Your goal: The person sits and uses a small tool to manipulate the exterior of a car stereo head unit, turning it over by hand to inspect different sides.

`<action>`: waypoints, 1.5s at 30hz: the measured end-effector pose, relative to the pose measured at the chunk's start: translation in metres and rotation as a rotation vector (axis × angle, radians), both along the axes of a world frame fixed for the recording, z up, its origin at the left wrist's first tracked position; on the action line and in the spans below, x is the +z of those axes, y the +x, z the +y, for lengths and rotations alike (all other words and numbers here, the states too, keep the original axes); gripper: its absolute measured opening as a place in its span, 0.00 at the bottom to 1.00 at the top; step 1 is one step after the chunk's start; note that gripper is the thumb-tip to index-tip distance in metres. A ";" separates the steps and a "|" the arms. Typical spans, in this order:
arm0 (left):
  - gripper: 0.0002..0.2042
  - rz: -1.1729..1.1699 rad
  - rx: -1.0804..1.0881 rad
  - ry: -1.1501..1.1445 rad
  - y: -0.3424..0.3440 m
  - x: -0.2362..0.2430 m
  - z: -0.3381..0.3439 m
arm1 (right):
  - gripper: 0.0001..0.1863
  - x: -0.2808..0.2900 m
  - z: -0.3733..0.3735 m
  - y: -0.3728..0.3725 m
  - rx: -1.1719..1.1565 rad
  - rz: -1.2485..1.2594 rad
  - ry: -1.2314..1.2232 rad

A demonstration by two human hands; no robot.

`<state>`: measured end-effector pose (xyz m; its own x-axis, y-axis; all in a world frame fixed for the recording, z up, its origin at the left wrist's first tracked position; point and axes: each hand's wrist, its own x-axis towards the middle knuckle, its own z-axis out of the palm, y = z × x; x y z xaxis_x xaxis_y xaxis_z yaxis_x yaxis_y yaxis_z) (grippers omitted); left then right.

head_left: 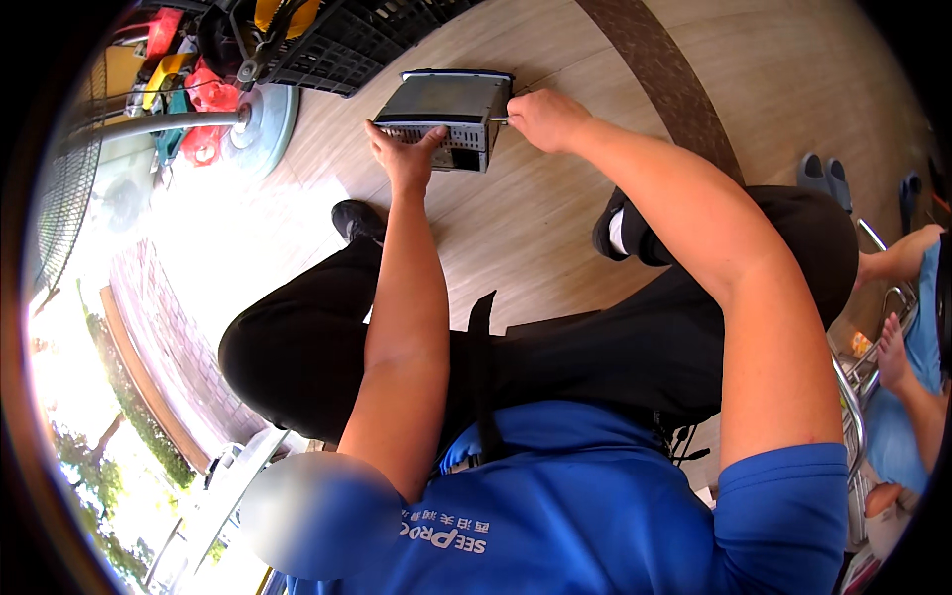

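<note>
On the floor ahead of me stands a dark metal box (444, 97) with perforated sides, like the casing of an electronic device. My left hand (405, 157) grips its near left side, thumb and fingers spread over the perforated face. At the box's right side, my right hand (547, 119) is closed round something with a thin metal shaft (499, 119) pointing at the casing. The shaft's tip meets or nearly meets the box's right face; I cannot tell which. The handle is hidden in my fist, so its kind does not show.
A black plastic crate (347, 50) stands beyond the box. Left of it are a fan's round base (266, 129) and red plastic bags (206, 109). Grey slippers (825, 178) lie on the floor at the right, near another person's bare foot (894, 352) and a metal-framed chair (851, 416).
</note>
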<state>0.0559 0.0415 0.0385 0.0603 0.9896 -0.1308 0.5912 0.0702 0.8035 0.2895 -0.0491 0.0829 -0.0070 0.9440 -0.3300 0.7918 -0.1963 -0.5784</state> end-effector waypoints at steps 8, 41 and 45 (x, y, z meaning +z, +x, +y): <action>0.66 0.012 -0.002 0.056 -0.002 -0.005 -0.001 | 0.10 0.018 0.041 -0.001 0.085 -0.020 -0.433; 0.44 -0.160 0.277 0.121 0.009 -0.050 -0.067 | 0.09 0.004 0.017 -0.036 0.333 -0.322 0.088; 0.39 -0.223 0.214 0.041 0.013 -0.041 -0.067 | 0.11 -0.001 0.011 -0.039 0.331 -0.322 0.034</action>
<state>0.0690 -0.0257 -0.0026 -0.1277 0.9870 -0.0978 0.3754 0.1394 0.9163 0.2502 -0.0377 0.0819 -0.2123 0.9186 -0.3334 0.9490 0.1124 -0.2946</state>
